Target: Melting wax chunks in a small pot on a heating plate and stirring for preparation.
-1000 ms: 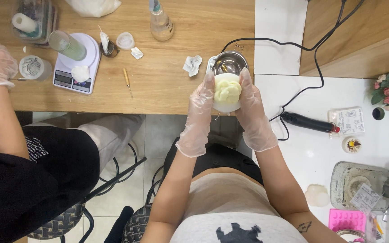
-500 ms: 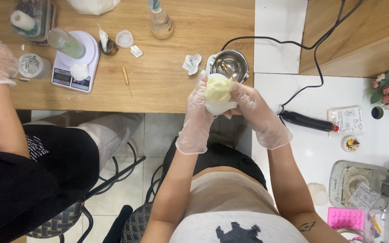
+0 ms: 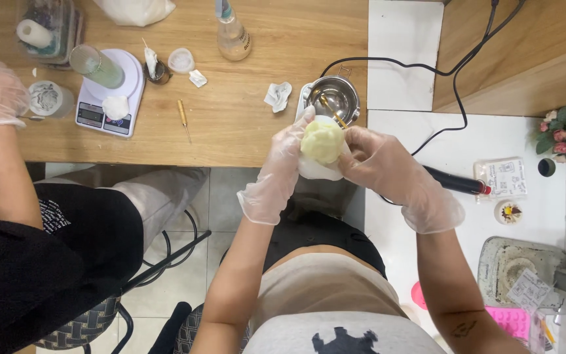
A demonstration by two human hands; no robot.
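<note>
The right hand [image 3: 388, 164] has swung round to the flower's [image 3: 322, 141] side; the left hand [image 3: 282, 160] cups the mould [image 3: 314, 169], fingers pressed together on both, above the table's [image 3: 244, 124] front edge. Squeezing could crack petals.

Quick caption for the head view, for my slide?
Gloved left hand and right hand grip a pale yellow flower-shaped piece in its white mould.

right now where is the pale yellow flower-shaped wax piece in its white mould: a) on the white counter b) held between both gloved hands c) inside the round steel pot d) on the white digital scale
b: the left hand and right hand hold the pale yellow flower-shaped wax piece between them, just in front of the round steel pot.
</note>
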